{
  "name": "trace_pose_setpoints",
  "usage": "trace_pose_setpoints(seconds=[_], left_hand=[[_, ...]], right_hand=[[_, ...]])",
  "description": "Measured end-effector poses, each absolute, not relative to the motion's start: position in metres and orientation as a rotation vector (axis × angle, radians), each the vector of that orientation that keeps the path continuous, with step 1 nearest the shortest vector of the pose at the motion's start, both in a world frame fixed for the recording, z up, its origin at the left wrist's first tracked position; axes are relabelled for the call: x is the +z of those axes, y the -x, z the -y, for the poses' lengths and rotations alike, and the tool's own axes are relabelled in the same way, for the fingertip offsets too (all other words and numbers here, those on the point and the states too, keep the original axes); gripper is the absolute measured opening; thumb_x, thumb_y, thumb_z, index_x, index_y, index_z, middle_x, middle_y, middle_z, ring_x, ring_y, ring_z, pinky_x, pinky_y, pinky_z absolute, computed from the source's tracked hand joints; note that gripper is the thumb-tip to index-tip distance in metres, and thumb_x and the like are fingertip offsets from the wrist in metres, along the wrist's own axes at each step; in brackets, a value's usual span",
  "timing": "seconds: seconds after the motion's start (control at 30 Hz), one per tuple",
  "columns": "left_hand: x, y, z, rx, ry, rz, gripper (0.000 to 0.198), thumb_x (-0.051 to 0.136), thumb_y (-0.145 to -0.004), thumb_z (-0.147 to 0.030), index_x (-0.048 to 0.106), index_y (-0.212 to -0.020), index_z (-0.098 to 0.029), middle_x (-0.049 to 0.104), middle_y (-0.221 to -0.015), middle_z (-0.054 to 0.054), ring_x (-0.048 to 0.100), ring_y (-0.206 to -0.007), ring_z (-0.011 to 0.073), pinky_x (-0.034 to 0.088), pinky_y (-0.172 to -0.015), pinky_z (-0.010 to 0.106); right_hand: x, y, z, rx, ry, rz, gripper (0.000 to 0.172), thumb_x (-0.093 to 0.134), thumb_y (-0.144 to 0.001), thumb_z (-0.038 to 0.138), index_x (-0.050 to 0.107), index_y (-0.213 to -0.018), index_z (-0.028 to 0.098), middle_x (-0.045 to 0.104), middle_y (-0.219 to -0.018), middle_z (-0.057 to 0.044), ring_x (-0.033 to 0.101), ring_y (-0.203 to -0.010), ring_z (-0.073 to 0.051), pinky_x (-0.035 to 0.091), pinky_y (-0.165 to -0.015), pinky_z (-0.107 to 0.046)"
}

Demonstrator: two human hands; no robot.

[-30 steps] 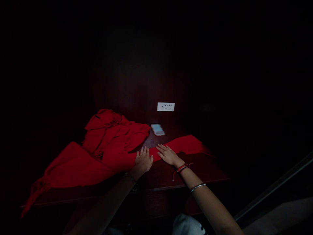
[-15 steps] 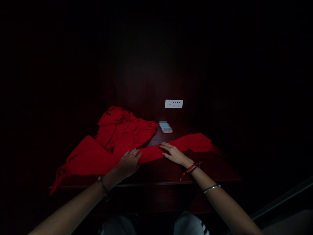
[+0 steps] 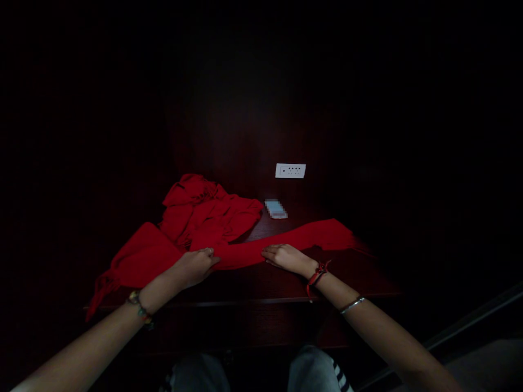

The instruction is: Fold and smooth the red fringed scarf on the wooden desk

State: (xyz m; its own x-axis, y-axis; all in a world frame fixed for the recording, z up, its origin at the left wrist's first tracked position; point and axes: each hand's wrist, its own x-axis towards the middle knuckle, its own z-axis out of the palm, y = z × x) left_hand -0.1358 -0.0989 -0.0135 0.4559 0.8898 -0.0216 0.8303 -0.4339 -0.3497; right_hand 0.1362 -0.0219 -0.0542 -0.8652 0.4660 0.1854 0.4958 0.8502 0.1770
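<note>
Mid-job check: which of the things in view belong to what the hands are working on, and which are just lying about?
In hand: red cloth, part bunched, part stretched in a strip; left hand and right hand, both on that strip.

Lying about: small pale blue object behind the cloth, untouched; white socket plate on the back panel; dark table underneath.

The only view comes from a camera worn on the person's head, looking forward and down over the near edge of a dark wooden desk (image 3: 261,283) toward the panel behind, where a white socket plate (image 3: 290,171) sits just above centre. It stands close (the left forearm (image 3: 102,337) and right forearm (image 3: 379,332) run in from the bottom corners), and the surroundings are dark.
</note>
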Motion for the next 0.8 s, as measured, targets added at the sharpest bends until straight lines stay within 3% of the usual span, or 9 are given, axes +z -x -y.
trace_pose_setpoints(seconds=[0.13, 0.27, 0.4, 0.5, 0.63, 0.73, 0.8], left_hand=[[0.005, 0.159, 0.097, 0.470, 2.399, 1.478, 0.040, 0.037, -0.075, -0.005, 0.054, -0.107, -0.022, 0.058, -0.091, 0.009, 0.059, -0.077, 0.0180, 0.046, -0.061, 0.026], [0.004, 0.175, 0.097, 0.542, 2.278, 1.561, 0.036, 0.039, -0.073, -0.006, 0.057, -0.101, -0.020, 0.060, -0.090, 0.010, 0.059, -0.077, 0.0208, 0.046, -0.061, 0.030], [-0.004, 0.184, 0.104, 0.381, 2.135, 1.577, 0.030, 0.040, -0.073, -0.007, 0.060, -0.093, -0.016, 0.060, -0.084, 0.011, 0.057, -0.079, 0.0239, 0.043, -0.069, 0.037], [0.007, 0.185, 0.105, 0.174, 2.011, 1.598, 0.028, 0.038, -0.075, -0.008, 0.058, -0.093, -0.015, 0.057, -0.090, 0.012, 0.056, -0.081, 0.0234, 0.044, -0.066, 0.033], [0.018, 0.183, 0.102, 0.075, 1.911, 1.591, 0.031, 0.034, -0.079, -0.008, 0.054, -0.100, -0.015, 0.050, -0.103, 0.014, 0.051, -0.092, 0.0237, 0.044, -0.067, 0.030], [0.001, 0.187, 0.103, 0.241, 2.012, 1.684, 0.041, 0.030, -0.077, -0.002, 0.051, -0.109, -0.018, 0.047, -0.112, 0.013, 0.050, -0.098, 0.0230, 0.045, -0.068, 0.029], [-0.012, 0.191, 0.105, 0.386, 2.045, 1.911, 0.049, 0.034, -0.074, 0.000, 0.046, -0.117, -0.020, 0.048, -0.113, 0.013, 0.054, -0.092, 0.0225, 0.047, -0.064, 0.029]], right_hand=[[-0.054, -0.118, 0.028, -0.378, 0.737, 2.893, 0.026, 0.035, -0.088, 0.027, 0.052, -0.104, 0.016, 0.059, -0.100, -0.011, 0.054, -0.095, -0.016, 0.042, -0.078, -0.027], [-0.061, -0.110, 0.030, -0.451, 0.761, 2.886, 0.025, 0.035, -0.088, 0.018, 0.052, -0.105, 0.014, 0.060, -0.098, -0.011, 0.055, -0.091, -0.016, 0.043, -0.075, -0.026], [-0.066, -0.111, 0.030, -0.532, 0.751, 2.878, 0.029, 0.037, -0.084, 0.010, 0.049, -0.110, 0.013, 0.058, -0.104, -0.013, 0.054, -0.095, -0.018, 0.044, -0.075, -0.027], [-0.066, -0.112, 0.029, -0.541, 0.793, 2.870, 0.031, 0.038, -0.083, 0.007, 0.047, -0.112, 0.013, 0.059, -0.103, -0.013, 0.056, -0.092, -0.018, 0.045, -0.073, -0.027], [-0.067, -0.114, 0.027, -0.525, 0.915, 2.823, 0.035, 0.038, -0.082, 0.005, 0.044, -0.116, 0.011, 0.058, -0.104, -0.014, 0.057, -0.091, -0.018, 0.045, -0.074, -0.026], [-0.067, -0.117, 0.027, -0.494, 0.972, 2.814, 0.034, 0.037, -0.082, 0.005, 0.047, -0.113, 0.012, 0.057, -0.109, -0.014, 0.055, -0.095, -0.018, 0.045, -0.077, -0.026], [-0.067, -0.119, 0.028, -0.473, 0.997, 2.821, 0.032, 0.037, -0.082, 0.006, 0.049, -0.111, 0.013, 0.056, -0.109, -0.014, 0.055, -0.097, -0.018, 0.044, -0.078, -0.026]])
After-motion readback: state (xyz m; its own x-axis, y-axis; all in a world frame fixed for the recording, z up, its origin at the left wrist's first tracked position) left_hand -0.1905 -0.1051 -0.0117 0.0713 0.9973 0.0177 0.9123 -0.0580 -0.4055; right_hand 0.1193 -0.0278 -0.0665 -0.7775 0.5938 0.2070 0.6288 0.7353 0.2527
